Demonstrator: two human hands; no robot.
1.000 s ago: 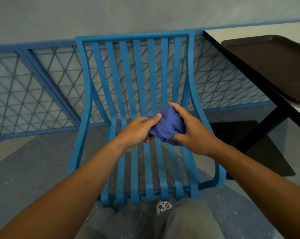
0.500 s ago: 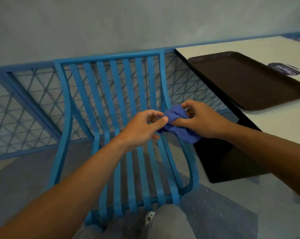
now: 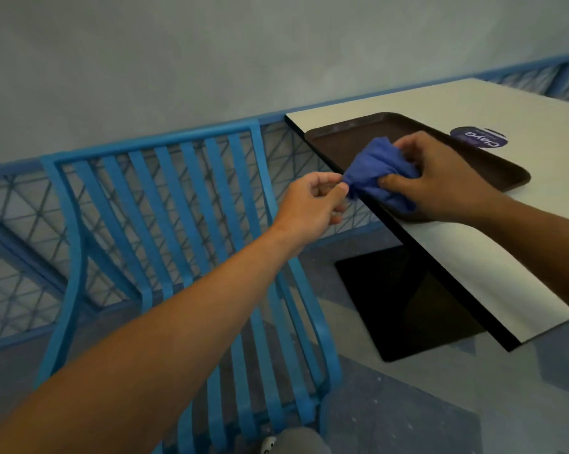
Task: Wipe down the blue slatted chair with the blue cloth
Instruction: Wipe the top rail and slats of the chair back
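Cloth (image 3: 379, 176) bunched up in the right hand (image 3: 440, 176), fingers curled round the wad with the thumb tucked under it; blue cloth, darker and more purple than the chair; held over the near-left corner of the brown tray (image 3: 339, 142), right about where the bench (image 3: 473, 250) edge runs, can't tell if touching the tray or hovering just above. Left hand (image 3: 312, 203) pinching the pointy left tip of the cloth between thumb and forefinger, other fingers loosely curled; reaching across in front of the chair's right side. Blue slatted chair (image 3: 165, 198) down and to the left, well apart from the cloth; curved vertical slats, top rail tilted, seat running down toward the bottom of the view; nothing lying on it. Tray sitting on the white bench top with a round purple sticker (image 3: 478, 139) just past its far edge, lettering upside down and blurry. Blue mesh railing (image 3: 11, 257) behind the chair, grey wall above it; dark square base (image 3: 404, 306) on the floor below the bench. Bit of grey trouser knee (image 3: 301, 442) and a white shoe tip (image 3: 268, 445) at the bottom edge.
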